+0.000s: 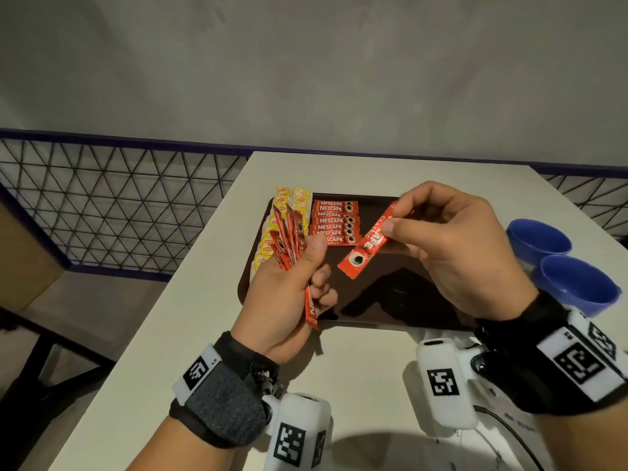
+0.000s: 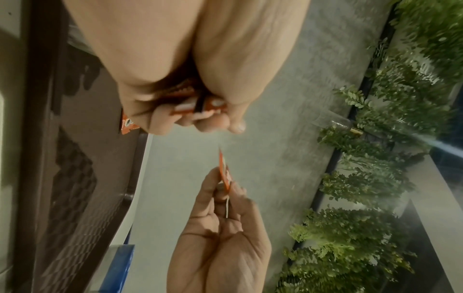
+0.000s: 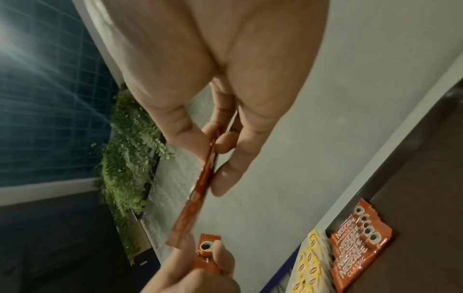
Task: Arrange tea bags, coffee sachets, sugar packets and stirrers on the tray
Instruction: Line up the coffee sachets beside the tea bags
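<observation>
Over a dark brown tray (image 1: 401, 300) on a white table (image 1: 190, 334), my right hand (image 1: 455, 246) pinches a single red coffee sachet (image 1: 368, 244) between thumb and fingertips, near its upper end. The sachet hangs tilted above the tray's bare middle, its printed cup pointing down toward my left, clear of the tray.

My left hand (image 1: 289, 294) is curled round a bunch of red sachets (image 1: 289, 237), thumb pressed against them. They fan upward out of my fist, and one end pokes out below my palm at the tray's near-left edge.

At the far side of the tray a row of coffee sachets (image 1: 334, 222) lies flat, overlapping one another, labels up. Just left of them, yellow tea bags (image 1: 292, 198) line the tray's left side in two columns, partly hidden behind my left fist.

Two blue bowls (image 1: 557, 260) sit side by side on the table to the right of the tray, beyond my right wrist. Both wrists wear black straps carrying white camera units with square black-and-white markers. A black wire mesh fence (image 1: 119, 198) runs behind the table, with a grey wall above it.
</observation>
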Motion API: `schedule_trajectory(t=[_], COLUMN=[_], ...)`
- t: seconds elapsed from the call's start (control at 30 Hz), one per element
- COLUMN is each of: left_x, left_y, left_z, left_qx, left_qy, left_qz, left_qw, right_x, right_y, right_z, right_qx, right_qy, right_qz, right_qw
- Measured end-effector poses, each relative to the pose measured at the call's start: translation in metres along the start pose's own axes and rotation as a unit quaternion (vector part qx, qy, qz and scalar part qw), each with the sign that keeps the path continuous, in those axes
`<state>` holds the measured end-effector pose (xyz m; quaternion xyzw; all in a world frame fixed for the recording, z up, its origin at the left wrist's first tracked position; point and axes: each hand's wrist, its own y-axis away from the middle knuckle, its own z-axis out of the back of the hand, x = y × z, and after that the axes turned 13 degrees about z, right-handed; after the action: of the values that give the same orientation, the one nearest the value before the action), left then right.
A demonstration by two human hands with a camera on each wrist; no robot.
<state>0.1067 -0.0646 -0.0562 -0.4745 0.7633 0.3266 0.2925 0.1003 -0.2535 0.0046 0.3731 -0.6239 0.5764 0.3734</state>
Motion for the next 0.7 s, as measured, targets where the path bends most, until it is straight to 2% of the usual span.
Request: schedule_trajectory(t=[0.13,0.4,0.53,0.7], left_x=[0.0,0.001,0.0026,0.004], left_y=[0.0013,0.0034,0.0029,0.0005], left_z=[-0.003,0.0009,0.0036,0.0047], left_qx=[0.007,0.064,0.084,0.027], left_qy=[0.006,0.002,-0.036,-0.069], left_qz=[0.023,0.05,0.062,-0.001], left_qw=[1.0,0.997,0.994,0.997], right_x=[-0.0011,-0.0049,-0.0064,-0.0038], right_y=[0.0003,0.0068,0.0074,0.0084], right_z=[0.0029,-0.0057,-0.0036,0.001], right_qx=[0.03,0.12,0.105,0.087], right_qy=[0.006,0.031,0.071,0.067], right_qz=[-0.012,-0.031,-0.025,-0.03], right_qw=[0.999,0.992,0.992,0.993])
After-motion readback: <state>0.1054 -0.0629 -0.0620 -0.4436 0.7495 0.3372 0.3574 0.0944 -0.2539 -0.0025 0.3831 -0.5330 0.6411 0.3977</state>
